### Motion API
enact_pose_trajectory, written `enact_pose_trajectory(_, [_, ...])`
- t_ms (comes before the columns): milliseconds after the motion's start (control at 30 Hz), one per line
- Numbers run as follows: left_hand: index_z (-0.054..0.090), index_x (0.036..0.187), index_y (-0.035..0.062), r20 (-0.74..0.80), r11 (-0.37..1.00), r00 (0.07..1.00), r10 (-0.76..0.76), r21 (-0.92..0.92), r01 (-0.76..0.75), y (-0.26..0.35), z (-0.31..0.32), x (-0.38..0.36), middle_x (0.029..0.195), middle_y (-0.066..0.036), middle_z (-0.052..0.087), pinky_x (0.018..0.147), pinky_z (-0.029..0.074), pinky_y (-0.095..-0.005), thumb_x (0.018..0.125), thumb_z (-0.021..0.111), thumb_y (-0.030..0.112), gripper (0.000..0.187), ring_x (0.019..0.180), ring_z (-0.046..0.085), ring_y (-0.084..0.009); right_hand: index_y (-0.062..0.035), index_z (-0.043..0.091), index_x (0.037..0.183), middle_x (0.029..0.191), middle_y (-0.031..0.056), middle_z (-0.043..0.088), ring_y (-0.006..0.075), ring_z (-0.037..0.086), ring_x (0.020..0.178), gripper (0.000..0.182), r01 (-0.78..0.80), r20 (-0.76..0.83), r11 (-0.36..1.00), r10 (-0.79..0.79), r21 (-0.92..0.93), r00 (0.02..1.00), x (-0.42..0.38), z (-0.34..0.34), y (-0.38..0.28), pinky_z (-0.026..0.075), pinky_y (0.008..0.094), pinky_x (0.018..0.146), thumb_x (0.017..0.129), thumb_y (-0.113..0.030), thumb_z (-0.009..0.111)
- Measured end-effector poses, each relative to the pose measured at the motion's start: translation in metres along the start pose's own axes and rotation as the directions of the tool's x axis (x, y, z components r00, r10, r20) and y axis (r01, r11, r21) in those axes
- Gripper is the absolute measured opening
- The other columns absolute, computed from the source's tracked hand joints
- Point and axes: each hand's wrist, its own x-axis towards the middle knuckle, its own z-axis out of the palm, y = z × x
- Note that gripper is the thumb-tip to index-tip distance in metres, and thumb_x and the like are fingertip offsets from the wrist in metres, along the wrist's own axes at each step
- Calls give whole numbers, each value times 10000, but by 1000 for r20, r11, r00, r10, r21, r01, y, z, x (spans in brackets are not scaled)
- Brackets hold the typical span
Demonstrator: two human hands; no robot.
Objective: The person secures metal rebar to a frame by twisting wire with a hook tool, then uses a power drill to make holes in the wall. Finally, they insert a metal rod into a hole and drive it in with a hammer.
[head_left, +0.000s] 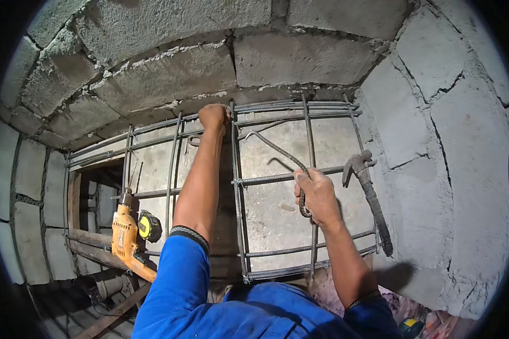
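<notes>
My left hand (214,117) is closed in a fist at the far side of the rebar grid (237,195), against the upper bars beside a crossbar. Its fingers face away, so what they grip is hidden. In my right hand (320,199) is a bent ribbed-steel rebar tying hook (280,150). The hook's curved tip points left toward the crossbar near my left hand, and its looped end shows below my thumb. A small curled metal loop (194,140) lies just left of my left forearm.
A hammer (370,198) lies across the grid's right end. An orange power drill (124,234) and a yellow tape measure (149,226) rest on the left. Block walls (311,56) surround the grid. A dark opening (99,192) with wooden framing is at left.
</notes>
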Motion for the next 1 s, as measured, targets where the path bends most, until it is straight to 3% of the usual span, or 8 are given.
enact_pose_trajectory(133, [614, 709, -65, 138, 957, 955, -263, 161, 240, 12, 0, 22, 643, -161, 623, 389, 404, -314, 771, 563, -95, 86, 460, 560, -221, -33, 595, 914, 674, 12, 552, 78, 521, 534, 262, -39, -4, 998, 39, -38, 999, 13, 9, 5, 421, 232, 481, 994, -282, 592])
enact_pose_trajectory(367, [596, 779, 89, 84, 782, 856, -509, 460, 420, 24, 3, 46, 630, -32, 587, 327, 266, -226, 925, 436, 132, 221, 403, 421, -119, 54, 518, 1321, 701, 58, 584, 112, 535, 518, 432, 129, -154, 988, -141, -82, 978, 90, 39, -2, 422, 277, 458, 923, -114, 532])
enact_pose_trajectory(567, [574, 842, 95, -28, 844, 848, -530, 82, 530, 15, 17, 47, 609, -27, 582, 279, 238, -219, 959, 430, 179, 204, 367, 375, -109, 70, 523, 1326, 721, 122, 616, 165, 563, 500, 471, 275, -200, 885, -367, -375, 908, 159, 80, 38, 441, 342, 462, 871, -51, 497])
enact_pose_trajectory(600, [590, 961, -26, 57, 840, 838, -542, 26, 542, 20, 5, 45, 778, -126, 648, 340, 390, -275, 900, 512, -4, 101, 548, 626, -181, 78, 540, 1284, 718, 122, 615, 165, 566, 503, 436, 236, -219, 905, -325, -354, 920, 161, 86, 42, 439, 343, 460, 866, -37, 497])
enact_pose_trajectory(700, [586, 962, -35, -21, 882, 885, -465, -96, 461, 21, 12, 32, 786, -129, 646, 337, 387, -269, 891, 509, -20, 106, 575, 655, -192, 97, 574, 1157, 709, 109, 597, 166, 555, 503, 332, 220, -263, 925, -305, -308, 915, 161, 105, 40, 424, 346, 450, 848, 5, 496])
enact_pose_trajectory(767, [586, 957, -38, -21, 862, 868, -495, -134, 489, 19, 11, 33, 791, -130, 648, 338, 387, -266, 883, 510, -33, 106, 560, 643, -182, 91, 584, 1125, 703, 99, 570, 170, 538, 505, 300, 95, -181, 984, -67, 150, 981, 137, 110, 14, 411, 331, 436, 850, 15, 489])
enact_pose_trajectory(900, [601, 936, -31, 44, 872, 877, -478, -100, 480, 21, 11, 33, 779, -110, 646, 348, 386, -258, 885, 518, -31, 97, 550, 631, -175, 66, 593, 1116, 714, 90, 553, 167, 504, 513, 280, -44, -141, 920, 107, 389, 984, 141, 111, 10, 406, 323, 438, 862, 49, 475])
enact_pose_trajectory(1000, [624, 932, -2, 57, 870, 873, -485, -74, 488, 21, 12, 33, 757, -91, 646, 370, 397, -261, 893, 551, 10, 83, 520, 598, -162, 46, 585, 909, 698, 125, 562, 197, 505, 503, 119, -75, -84, 814, 150, 577, 985, 145, 108, 12, 397, 344, 430, 875, 22, 474])
